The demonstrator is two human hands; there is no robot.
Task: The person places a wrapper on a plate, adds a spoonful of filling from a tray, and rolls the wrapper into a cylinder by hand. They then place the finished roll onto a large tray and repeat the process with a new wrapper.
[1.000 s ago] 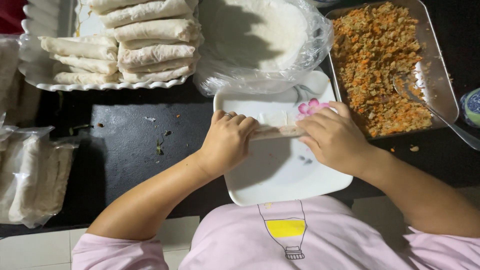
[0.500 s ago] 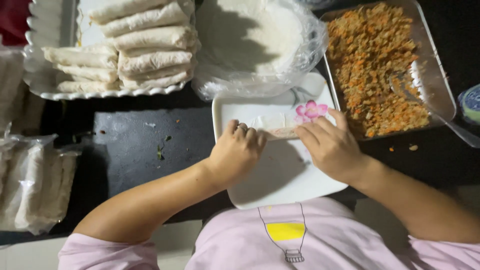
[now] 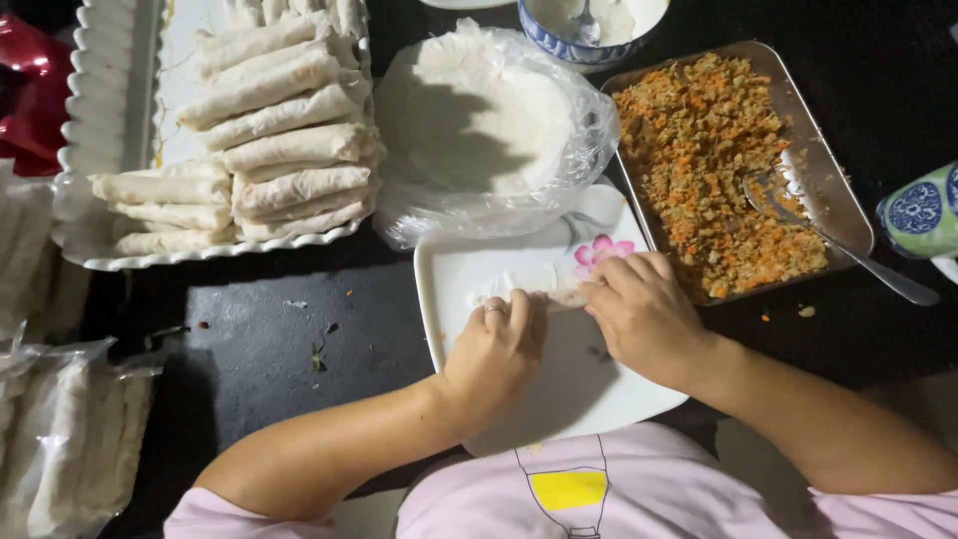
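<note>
A thin white roll (image 3: 519, 286) lies across a square white plate (image 3: 589, 384) with a pink flower print. My left hand (image 3: 494, 349) presses on the roll's left part with its fingers curled over it. My right hand (image 3: 644, 314) holds the roll's right end with its fingertips. Both hands rest on the plate, close together. The middle of the roll shows between them; its ends are hidden under my fingers.
A scalloped white tray (image 3: 120, 180) of stacked finished rolls (image 3: 279, 140) sits at the upper left. A plastic bag with round wrappers (image 3: 489, 130) lies behind the plate. A metal tray of chopped filling (image 3: 714, 170) with a spoon (image 3: 828, 240) stands right. Bagged rolls (image 3: 70, 449) lie at the left edge.
Both hands have stayed on the roll and have shifted with it slightly toward the plate's far edge. The view has tilted, showing more of the back of the table.
</note>
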